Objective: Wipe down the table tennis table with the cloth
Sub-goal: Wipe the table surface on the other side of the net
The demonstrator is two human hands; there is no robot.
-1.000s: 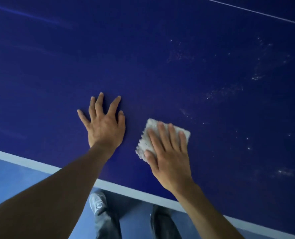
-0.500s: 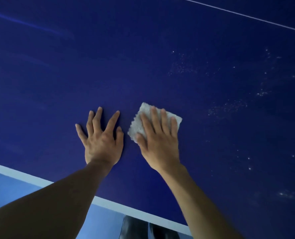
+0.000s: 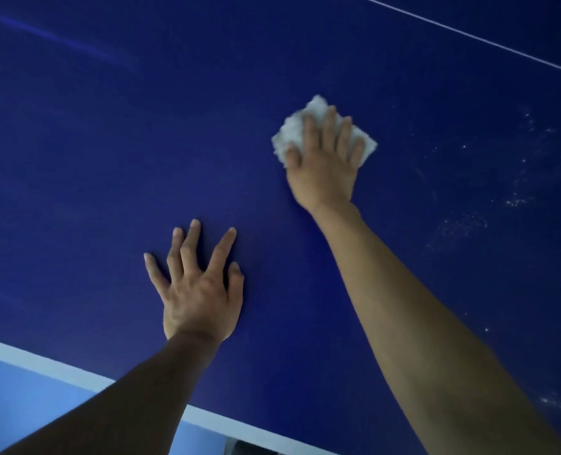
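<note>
Light blue floor (image 3: 26,405) at lower left, with a dark shape (image 3: 239,449), perhaps a shoe.

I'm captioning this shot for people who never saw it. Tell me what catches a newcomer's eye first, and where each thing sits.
The small white fluffy cloth stands out brightest against the dark blue table tennis table, upper centre, pressed flat under the right hand. Below and to its left, the left hand rests spread on the bare surface. To the right of the cloth, pale dusty specks dot the blue.
</note>
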